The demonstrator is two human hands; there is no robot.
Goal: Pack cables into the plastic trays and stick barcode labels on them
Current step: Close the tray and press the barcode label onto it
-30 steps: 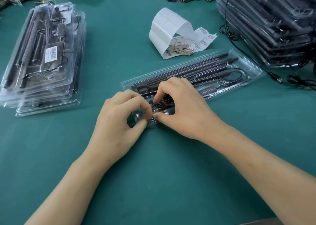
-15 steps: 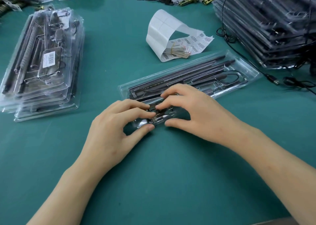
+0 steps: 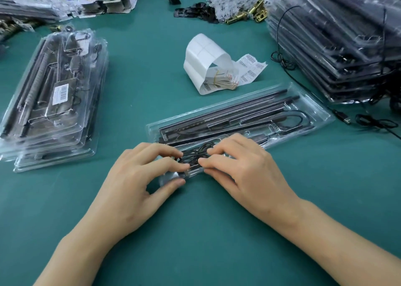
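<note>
Two hands work one clear tray (image 3: 317, 111) on the tabletop (image 3: 195, 238): left hand (image 3: 134, 188) pinches its near end, right hand (image 3: 251, 177) presses one coiled cable (image 3: 195, 153) with straight fingers.

The counter (image 3: 152, 53) is matt green. The tray (image 3: 312, 103) is clear, glossy plastic holding dark matt rods (image 3: 227, 112). The label strip (image 3: 201, 55) is smooth white paper. Far-side fittings (image 3: 256, 9) look like shiny brass-coloured metal.

Tray stack (image 3: 338, 53) (far right) runs past the frame edge.
</note>
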